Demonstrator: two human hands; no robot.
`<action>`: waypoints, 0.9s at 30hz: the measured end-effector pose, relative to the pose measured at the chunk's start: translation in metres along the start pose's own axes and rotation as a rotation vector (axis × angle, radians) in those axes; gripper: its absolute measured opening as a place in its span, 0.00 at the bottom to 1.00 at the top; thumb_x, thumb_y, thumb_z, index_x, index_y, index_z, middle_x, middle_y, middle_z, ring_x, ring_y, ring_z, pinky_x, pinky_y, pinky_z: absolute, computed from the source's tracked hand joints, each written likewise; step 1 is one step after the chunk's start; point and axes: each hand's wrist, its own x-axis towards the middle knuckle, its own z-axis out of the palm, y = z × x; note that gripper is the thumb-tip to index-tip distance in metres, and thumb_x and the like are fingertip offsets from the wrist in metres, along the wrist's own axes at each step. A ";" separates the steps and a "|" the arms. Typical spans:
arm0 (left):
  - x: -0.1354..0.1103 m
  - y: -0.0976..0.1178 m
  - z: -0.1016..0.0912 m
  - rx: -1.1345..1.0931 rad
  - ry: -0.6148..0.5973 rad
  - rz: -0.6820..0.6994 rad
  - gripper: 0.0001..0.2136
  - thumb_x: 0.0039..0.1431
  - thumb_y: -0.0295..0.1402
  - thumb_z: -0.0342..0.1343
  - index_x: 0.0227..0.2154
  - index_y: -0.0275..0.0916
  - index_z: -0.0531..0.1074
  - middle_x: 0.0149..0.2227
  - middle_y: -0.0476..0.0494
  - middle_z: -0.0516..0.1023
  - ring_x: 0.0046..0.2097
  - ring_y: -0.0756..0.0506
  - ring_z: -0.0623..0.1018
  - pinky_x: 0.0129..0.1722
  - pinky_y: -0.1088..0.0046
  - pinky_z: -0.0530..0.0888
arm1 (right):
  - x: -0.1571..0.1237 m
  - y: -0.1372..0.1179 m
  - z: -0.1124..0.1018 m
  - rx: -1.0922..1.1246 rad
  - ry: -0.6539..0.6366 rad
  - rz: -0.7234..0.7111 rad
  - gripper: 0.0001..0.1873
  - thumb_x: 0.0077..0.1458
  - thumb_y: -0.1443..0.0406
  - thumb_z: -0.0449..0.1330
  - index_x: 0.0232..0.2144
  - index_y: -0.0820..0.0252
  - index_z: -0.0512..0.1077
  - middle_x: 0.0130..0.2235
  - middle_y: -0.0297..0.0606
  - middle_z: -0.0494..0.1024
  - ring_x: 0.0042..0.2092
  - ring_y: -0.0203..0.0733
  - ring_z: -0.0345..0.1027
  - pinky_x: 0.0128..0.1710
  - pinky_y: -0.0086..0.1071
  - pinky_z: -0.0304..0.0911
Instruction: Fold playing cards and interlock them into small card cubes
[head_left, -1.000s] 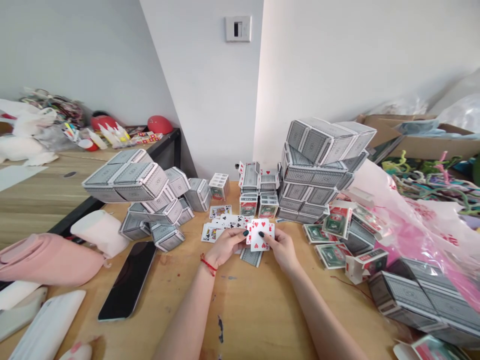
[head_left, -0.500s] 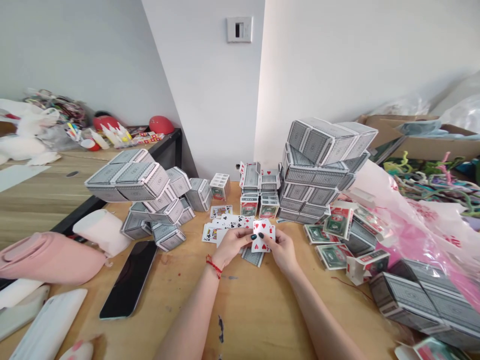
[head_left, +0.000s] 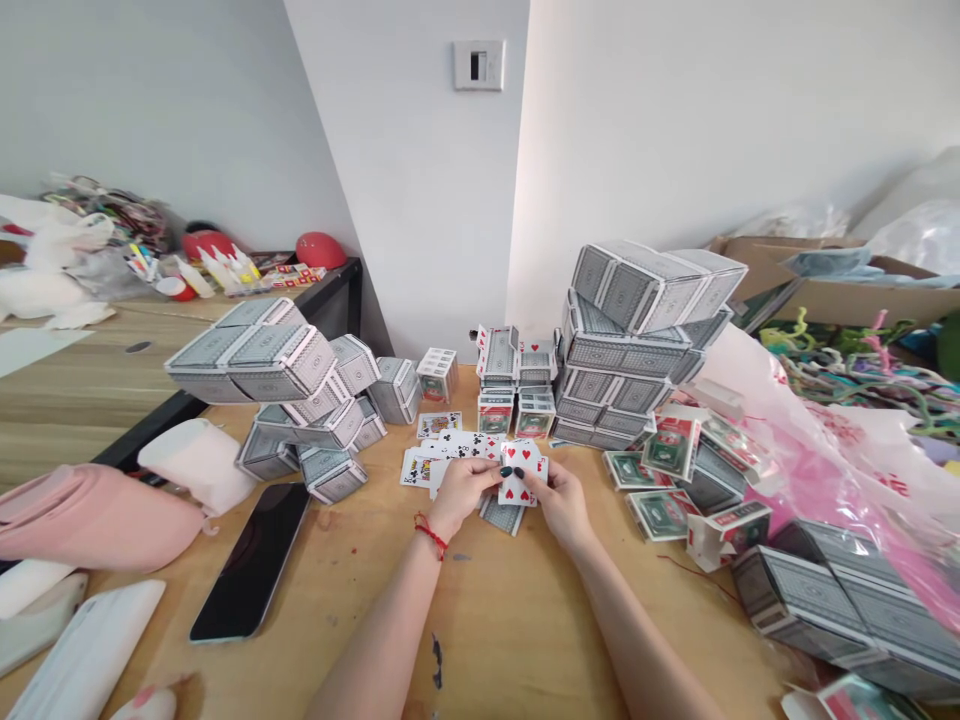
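Between my two hands I hold playing cards [head_left: 525, 484], with red hearts facing me. My left hand [head_left: 469, 492] pinches their left edge, its dark-nailed thumb on the front. My right hand [head_left: 561, 502] grips the right edge, its thumb also on the face. Below the held cards, a grey-patterned card back [head_left: 501, 516] lies on the table. Face-up cards [head_left: 439, 425] are spread just behind my left hand. Straight ahead stand card boxes with folded card shapes on top [head_left: 499, 358]. How many cards I hold is hard to make out.
Stacked grey card blocks rise at left [head_left: 279, 362] and right [head_left: 626, 340]. A black phone [head_left: 251, 565] and a pink roll [head_left: 94, 515] lie left on the wooden table [head_left: 517, 620]. At right are green-and-red card boxes [head_left: 664, 515], a pink plastic bag [head_left: 832, 470] and more grey blocks [head_left: 814, 610].
The view has shifted slightly, so everything sits a little further left. Both hands keep their grip, and the held cards have turned slightly between the fingers.
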 end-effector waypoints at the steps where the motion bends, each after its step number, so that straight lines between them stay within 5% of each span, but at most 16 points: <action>1: 0.000 -0.001 0.000 0.008 0.000 0.007 0.12 0.40 0.36 0.61 0.25 0.31 0.75 0.24 0.44 0.74 0.28 0.49 0.72 0.31 0.72 0.69 | 0.000 0.001 0.000 0.007 0.001 0.006 0.17 0.41 0.56 0.62 0.30 0.64 0.72 0.30 0.40 0.76 0.29 0.41 0.67 0.28 0.31 0.62; 10: -0.001 0.005 0.003 0.100 0.038 0.061 0.11 0.41 0.37 0.59 0.16 0.33 0.69 0.18 0.50 0.67 0.22 0.53 0.67 0.22 0.77 0.64 | 0.000 -0.001 0.000 -0.004 -0.015 0.010 0.17 0.40 0.54 0.62 0.27 0.64 0.71 0.29 0.39 0.77 0.29 0.41 0.68 0.28 0.31 0.63; 16: 0.002 -0.005 0.007 0.390 0.157 0.193 0.15 0.47 0.38 0.51 0.12 0.36 0.59 0.15 0.53 0.59 0.20 0.54 0.61 0.21 0.77 0.57 | -0.001 -0.003 0.003 -0.140 -0.015 -0.019 0.17 0.43 0.54 0.59 0.30 0.63 0.70 0.32 0.41 0.77 0.31 0.43 0.69 0.30 0.32 0.63; 21: 0.000 -0.015 0.014 0.677 0.366 0.338 0.14 0.53 0.36 0.45 0.16 0.37 0.56 0.16 0.53 0.58 0.21 0.53 0.60 0.23 0.77 0.55 | -0.004 -0.005 0.006 -0.341 0.022 -0.077 0.15 0.46 0.55 0.56 0.28 0.63 0.68 0.30 0.40 0.77 0.30 0.43 0.68 0.29 0.32 0.62; 27: 0.000 -0.019 0.015 0.885 0.374 0.418 0.12 0.57 0.35 0.41 0.21 0.39 0.61 0.17 0.50 0.63 0.21 0.51 0.62 0.23 0.76 0.53 | -0.005 -0.006 0.008 -0.308 0.007 -0.093 0.15 0.46 0.56 0.56 0.29 0.62 0.68 0.30 0.41 0.76 0.30 0.43 0.67 0.29 0.32 0.62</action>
